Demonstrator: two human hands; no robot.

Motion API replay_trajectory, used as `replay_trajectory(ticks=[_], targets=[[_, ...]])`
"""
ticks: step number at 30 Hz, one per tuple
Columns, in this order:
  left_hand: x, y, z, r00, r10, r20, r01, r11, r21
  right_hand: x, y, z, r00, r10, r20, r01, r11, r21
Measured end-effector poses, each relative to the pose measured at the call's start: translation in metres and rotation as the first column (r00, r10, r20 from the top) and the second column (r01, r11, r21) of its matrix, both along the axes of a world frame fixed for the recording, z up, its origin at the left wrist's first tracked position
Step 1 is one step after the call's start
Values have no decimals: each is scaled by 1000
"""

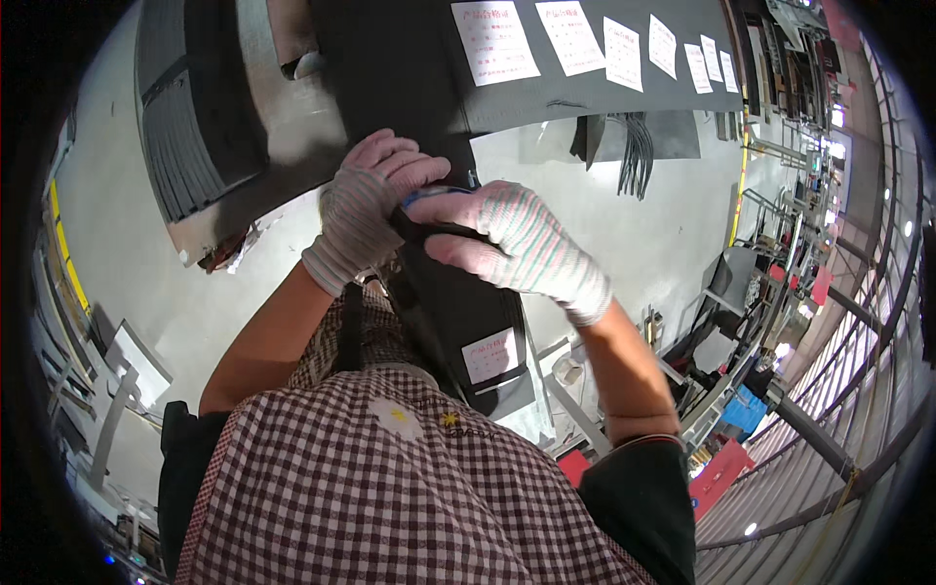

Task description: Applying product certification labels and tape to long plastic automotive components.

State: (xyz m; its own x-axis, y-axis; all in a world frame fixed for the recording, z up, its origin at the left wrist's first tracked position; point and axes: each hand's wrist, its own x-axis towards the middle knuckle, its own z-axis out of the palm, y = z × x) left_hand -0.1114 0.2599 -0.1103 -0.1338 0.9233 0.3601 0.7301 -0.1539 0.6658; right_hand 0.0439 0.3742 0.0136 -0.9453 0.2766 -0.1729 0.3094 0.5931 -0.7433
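Both hands wear knitted gloves, pink and pale grey, and meet over the edge of a large black sheet (390, 68). My right hand (517, 234) is closed, with a short black strip (414, 229) pinched between thumb and forefinger. A small blue-edged thing (423, 195) shows at its fingertips; its kind is unclear. My left hand (369, 205) is just to the left, fingers bent together and its palm against the strip's end. Whatever lies inside those fingers is hidden. Below the hands, a long black panel (468, 307) runs down toward my checked apron (390, 468).
White paper labels with red print (495, 44) lie in a row on the sheet; another label (490, 356) is on the near panel. Stacked black strips (180, 146) lie at the left. Loose black strips (636, 156) hang at right. Metal racks (780, 292) stand far right.
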Motion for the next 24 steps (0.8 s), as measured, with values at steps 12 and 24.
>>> replay_trajectory(ticks=[12, 24], targets=[[4, 16, -4, 999, -43, 24, 42, 998, 47, 25, 53, -188, 630, -216, 746, -73, 940, 334], [34, -35, 17, 516, 611, 601, -293, 784, -547, 80, -7, -73, 914, -398, 76, 374, 902, 216]])
